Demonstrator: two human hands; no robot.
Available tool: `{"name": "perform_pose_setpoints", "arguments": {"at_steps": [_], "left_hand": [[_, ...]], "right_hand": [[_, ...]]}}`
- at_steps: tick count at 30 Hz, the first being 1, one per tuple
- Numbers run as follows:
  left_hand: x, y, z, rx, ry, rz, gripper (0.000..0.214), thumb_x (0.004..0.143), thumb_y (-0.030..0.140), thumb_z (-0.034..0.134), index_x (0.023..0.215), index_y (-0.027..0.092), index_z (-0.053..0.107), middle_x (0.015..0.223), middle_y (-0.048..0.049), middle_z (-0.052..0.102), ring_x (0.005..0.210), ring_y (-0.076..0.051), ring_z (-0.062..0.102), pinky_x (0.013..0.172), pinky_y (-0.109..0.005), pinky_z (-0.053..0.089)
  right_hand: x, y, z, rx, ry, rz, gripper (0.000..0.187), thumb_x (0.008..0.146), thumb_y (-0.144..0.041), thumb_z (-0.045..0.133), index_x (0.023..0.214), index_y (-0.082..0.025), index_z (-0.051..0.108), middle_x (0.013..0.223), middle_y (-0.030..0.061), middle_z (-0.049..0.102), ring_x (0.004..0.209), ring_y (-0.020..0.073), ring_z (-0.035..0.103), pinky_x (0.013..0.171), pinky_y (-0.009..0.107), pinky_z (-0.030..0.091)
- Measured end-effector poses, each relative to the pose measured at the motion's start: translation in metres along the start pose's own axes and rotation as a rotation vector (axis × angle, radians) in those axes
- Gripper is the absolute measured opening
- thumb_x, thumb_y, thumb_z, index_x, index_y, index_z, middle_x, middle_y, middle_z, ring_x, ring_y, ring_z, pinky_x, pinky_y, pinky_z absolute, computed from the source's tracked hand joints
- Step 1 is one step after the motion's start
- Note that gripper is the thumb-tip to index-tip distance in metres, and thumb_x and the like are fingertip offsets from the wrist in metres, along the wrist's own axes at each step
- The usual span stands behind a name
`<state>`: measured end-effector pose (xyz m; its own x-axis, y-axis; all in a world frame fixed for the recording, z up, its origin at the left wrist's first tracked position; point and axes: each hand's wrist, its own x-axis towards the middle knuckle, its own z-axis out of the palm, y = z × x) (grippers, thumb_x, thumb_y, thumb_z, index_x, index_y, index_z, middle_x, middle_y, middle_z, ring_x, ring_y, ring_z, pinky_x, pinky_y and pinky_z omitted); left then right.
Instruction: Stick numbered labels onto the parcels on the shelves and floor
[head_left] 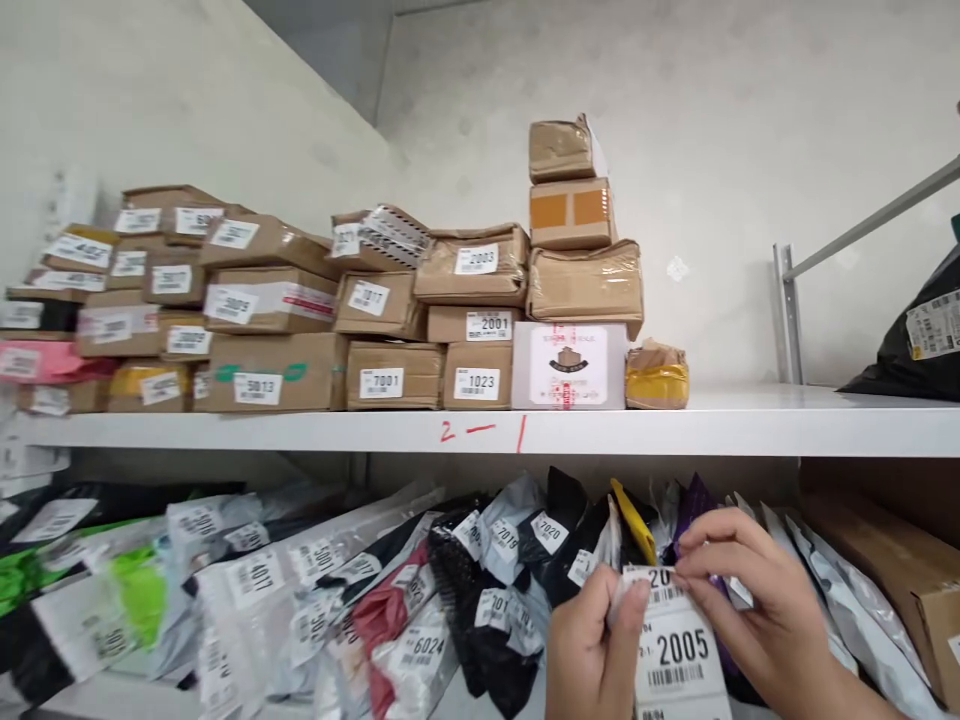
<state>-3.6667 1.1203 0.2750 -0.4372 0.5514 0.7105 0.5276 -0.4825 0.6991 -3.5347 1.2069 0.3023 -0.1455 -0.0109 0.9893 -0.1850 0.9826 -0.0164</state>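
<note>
A long white shelf point(712, 432), hand-marked "2—1" in red, runs across a pale wall point(645, 80). Brown cardboard boxes point(396, 375) with numbered stickers stand stacked along its left and middle; a black bag point(911, 345) lies at its far right. Beneath, numbered plastic mailers point(255, 585) crowd a lower level. In front of these, at lower right, a person's left hand point(589, 650) grips a white label strip point(679, 640) reading "2005" between thumb and fingers, while the right hand point(765, 605) closes thumb and fingertips on its top edge.
</note>
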Motion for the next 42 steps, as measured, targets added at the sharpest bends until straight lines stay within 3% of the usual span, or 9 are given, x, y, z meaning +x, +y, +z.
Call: {"name": "perform_pose_setpoints", "arguments": {"at_steps": [5,9,13,17,22,24,29,37,42], "left_hand": [[0.02,0.006,-0.054,-0.126,-0.08,-0.145,0.041,0.067,0.058,0.07,0.073,0.018,0.064,0.064,-0.0005,0.062,0.059,-0.014,0.05,0.056,-0.024,0.045],[0.039,-0.003,-0.093,-0.064,-0.194,-0.147,0.047,0.067,0.062,0.069,0.059,0.017,0.059,0.055,0.0007,0.055,0.053,-0.012,0.043,0.052,-0.024,0.04],[0.052,-0.014,-0.112,0.073,-0.34,-0.112,0.051,0.07,0.063,0.065,0.052,0.018,0.049,0.052,0.0029,0.042,0.053,-0.011,0.038,0.05,-0.023,0.032],[0.057,-0.011,-0.12,0.103,-0.328,0.036,0.05,0.078,0.06,0.056,0.052,0.019,0.045,0.056,0.0018,0.043,0.056,-0.013,0.039,0.052,-0.025,0.033],[0.067,0.007,-0.136,0.069,-0.272,0.204,0.044,0.085,0.051,0.052,0.054,0.019,0.051,0.067,-0.002,0.054,0.065,-0.016,0.05,0.061,-0.027,0.042],[0.075,0.012,-0.142,0.068,-0.22,0.253,0.041,0.084,0.05,0.053,0.057,0.02,0.056,0.069,-0.0022,0.056,0.066,-0.017,0.052,0.063,-0.027,0.043],[0.102,0.021,-0.138,-0.102,-0.214,0.181,0.035,0.074,0.054,0.064,0.068,0.021,0.058,0.058,0.0039,0.052,0.057,-0.014,0.05,0.056,-0.024,0.042],[0.143,0.053,-0.105,-0.194,-0.016,0.234,0.035,0.07,0.052,0.067,0.064,0.02,0.054,0.056,0.005,0.055,0.055,-0.011,0.046,0.051,-0.021,0.037],[0.159,0.061,-0.099,-0.28,-0.175,0.11,0.041,0.056,0.048,0.079,0.081,0.017,0.07,0.074,-0.0023,0.072,0.063,-0.016,0.059,0.059,-0.026,0.045]], "right_hand": [[0.025,-0.02,0.058,0.028,0.009,-0.037,0.016,0.088,-0.011,0.057,0.091,-0.023,0.066,0.077,0.0039,0.064,0.068,0.016,0.064,0.057,0.025,0.054],[0.055,-0.028,0.086,-0.013,0.045,-0.104,0.017,0.09,-0.011,0.054,0.089,-0.022,0.066,0.077,0.0035,0.066,0.07,0.0157,0.063,0.061,0.026,0.053],[0.109,-0.014,0.098,-0.193,0.233,-0.097,0.013,0.09,-0.015,0.054,0.085,-0.021,0.064,0.076,0.0034,0.065,0.069,0.0164,0.06,0.064,0.029,0.052],[0.153,0.005,0.108,-0.49,0.083,0.148,0.013,0.085,-0.011,0.059,0.091,-0.019,0.067,0.085,0.0065,0.063,0.07,0.0188,0.061,0.068,0.033,0.052],[0.151,-0.013,0.112,-0.718,0.129,0.284,0.059,0.075,-0.013,0.073,0.131,-0.025,0.055,0.123,0.0174,0.054,0.089,0.0276,0.065,0.071,0.039,0.054],[0.138,-0.029,0.109,-0.635,0.15,0.203,0.05,0.077,-0.02,0.074,0.125,-0.023,0.059,0.13,0.0184,0.051,0.098,0.0293,0.063,0.073,0.039,0.055],[0.111,-0.045,0.103,-0.124,-0.211,0.188,0.018,0.083,-0.031,0.068,0.097,-0.02,0.068,0.089,0.0059,0.07,0.076,0.0181,0.065,0.061,0.028,0.053],[0.143,-0.03,0.112,-0.078,0.244,0.215,0.006,0.081,-0.026,0.067,0.082,-0.02,0.07,0.079,0.0049,0.07,0.073,0.0193,0.066,0.064,0.031,0.054],[0.203,-0.019,0.103,-0.354,0.321,0.071,0.01,0.085,-0.019,0.063,0.079,-0.021,0.07,0.082,0.0038,0.07,0.077,0.0182,0.064,0.077,0.032,0.053]]}}
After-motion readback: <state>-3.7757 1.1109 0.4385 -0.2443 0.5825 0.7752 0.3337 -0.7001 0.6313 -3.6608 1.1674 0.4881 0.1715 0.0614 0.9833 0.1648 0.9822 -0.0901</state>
